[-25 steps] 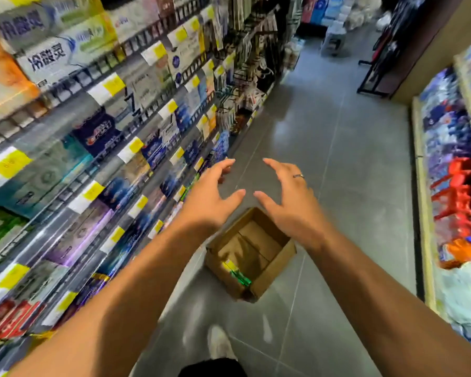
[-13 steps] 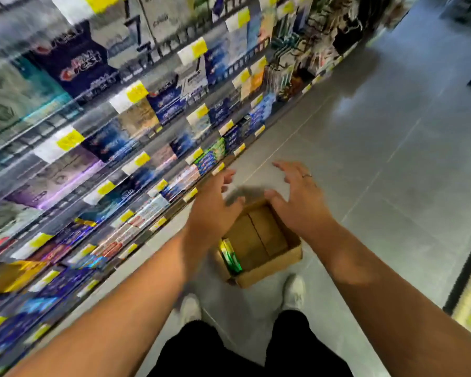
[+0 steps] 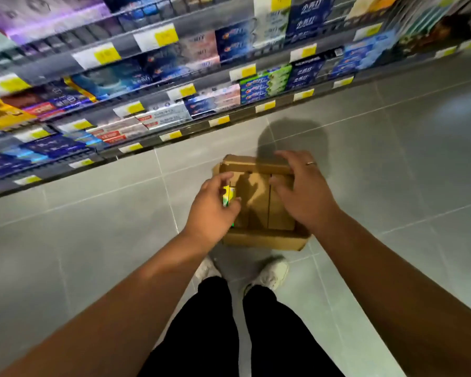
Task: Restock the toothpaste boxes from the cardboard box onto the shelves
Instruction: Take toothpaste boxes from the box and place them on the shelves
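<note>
- A yellow-and-green toothpaste box [image 3: 228, 195] stands against the left inner wall of the open cardboard box [image 3: 264, 240], which sits on the grey tiled floor [image 3: 93, 240].
- My left hand [image 3: 211, 210] curls its fingers and thumb around that toothpaste box.
- My right hand [image 3: 303, 191] is spread wide and empty, over the carton's right side.
- My white shoes [image 3: 272, 273] stand just behind the carton.
- Stocked shelves [image 3: 174, 91] with yellow price tags run along the floor beyond it.

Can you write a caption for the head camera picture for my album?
Left hand closes on a toothpaste box inside the cardboard box; right hand reaches in.
</note>
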Demonstrator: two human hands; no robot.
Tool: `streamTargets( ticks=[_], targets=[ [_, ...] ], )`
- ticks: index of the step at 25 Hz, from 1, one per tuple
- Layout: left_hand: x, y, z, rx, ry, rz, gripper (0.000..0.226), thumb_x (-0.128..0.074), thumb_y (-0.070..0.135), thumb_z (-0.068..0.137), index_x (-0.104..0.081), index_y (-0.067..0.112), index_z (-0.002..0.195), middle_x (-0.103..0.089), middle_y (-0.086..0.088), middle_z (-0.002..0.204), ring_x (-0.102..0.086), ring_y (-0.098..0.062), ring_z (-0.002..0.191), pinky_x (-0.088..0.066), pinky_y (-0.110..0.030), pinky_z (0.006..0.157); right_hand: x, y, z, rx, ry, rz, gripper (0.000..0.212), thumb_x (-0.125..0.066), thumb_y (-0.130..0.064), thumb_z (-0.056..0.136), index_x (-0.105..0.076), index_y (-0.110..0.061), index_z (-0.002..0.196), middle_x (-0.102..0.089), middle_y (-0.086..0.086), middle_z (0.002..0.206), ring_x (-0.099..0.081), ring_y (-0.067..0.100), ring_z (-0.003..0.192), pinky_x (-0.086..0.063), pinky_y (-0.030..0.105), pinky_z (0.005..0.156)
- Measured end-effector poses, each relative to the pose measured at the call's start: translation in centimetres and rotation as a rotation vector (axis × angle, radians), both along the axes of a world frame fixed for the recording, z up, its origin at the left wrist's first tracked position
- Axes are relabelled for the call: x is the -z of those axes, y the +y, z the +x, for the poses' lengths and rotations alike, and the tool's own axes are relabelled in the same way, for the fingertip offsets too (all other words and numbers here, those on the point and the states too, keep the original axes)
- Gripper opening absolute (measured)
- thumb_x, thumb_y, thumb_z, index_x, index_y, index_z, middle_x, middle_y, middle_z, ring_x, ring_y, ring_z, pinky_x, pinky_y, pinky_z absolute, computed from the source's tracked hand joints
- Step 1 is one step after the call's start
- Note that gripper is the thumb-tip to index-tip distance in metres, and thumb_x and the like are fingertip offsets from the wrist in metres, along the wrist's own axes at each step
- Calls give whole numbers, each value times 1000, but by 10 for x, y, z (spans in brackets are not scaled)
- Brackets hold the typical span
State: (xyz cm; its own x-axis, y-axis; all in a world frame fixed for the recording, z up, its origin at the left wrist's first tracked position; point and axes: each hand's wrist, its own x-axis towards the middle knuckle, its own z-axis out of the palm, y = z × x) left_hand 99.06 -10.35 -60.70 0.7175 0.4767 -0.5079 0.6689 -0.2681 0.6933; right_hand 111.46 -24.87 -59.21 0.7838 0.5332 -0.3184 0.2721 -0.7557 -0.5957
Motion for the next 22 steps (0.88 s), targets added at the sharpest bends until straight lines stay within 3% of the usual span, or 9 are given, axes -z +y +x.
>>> streamTargets(
  ticks=[4, 7, 13, 17, 22],
  targets=[
    [101, -6, -17, -60, 63, -56, 52, -62, 30, 82, -49, 24, 132, -52, -2, 131, -55, -19, 114, -48, -40, 99, 113, 16, -6, -131, 30, -77, 51, -57, -36, 90, -37, -36, 137, -36, 1, 147, -39, 25, 132, -36, 49, 108],
    [178, -13, -25, -104, 96, -54, 56, -61, 35, 77, -50, 22, 131, -55, -3, 127, -57, -22, 113, -52, -43, 94, 197, 24, -12, -278, -15, -127, 52, -57, -36, 90, -38, -35, 138, -39, 1, 147, -40, 25, 131, -36, 42, 107],
    [331, -22, -21, -194, 230, -62, 64, -51, 61, 64, -42, 40, 124, -58, 2, 119, -59, -25, 108, -51, -46, 91, 359, 32, -11, -587, -100, -250, 57, -58, -33, 88, -39, -28, 141, -40, 9, 144, -41, 32, 129, -36, 44, 103],
    [408, -33, -9, -130, 423, -68, 58, -55, 36, 85, -36, 26, 139, -46, -8, 130, -50, -31, 119, -40, -40, 101, 450, 48, 3, -798, -192, -328, 58, -54, -33, 85, -38, -24, 140, -41, 14, 142, -45, 40, 122, -40, 47, 98],
    [497, -34, -5, 108, 574, 195, 46, -51, 23, 92, -32, 16, 134, -40, -13, 133, -48, -34, 120, -45, -43, 90, 536, 92, 30, -902, -309, -323, 59, -54, -23, 87, -35, -23, 144, -30, 12, 151, -42, 39, 125, -39, 43, 99]
  ],
)
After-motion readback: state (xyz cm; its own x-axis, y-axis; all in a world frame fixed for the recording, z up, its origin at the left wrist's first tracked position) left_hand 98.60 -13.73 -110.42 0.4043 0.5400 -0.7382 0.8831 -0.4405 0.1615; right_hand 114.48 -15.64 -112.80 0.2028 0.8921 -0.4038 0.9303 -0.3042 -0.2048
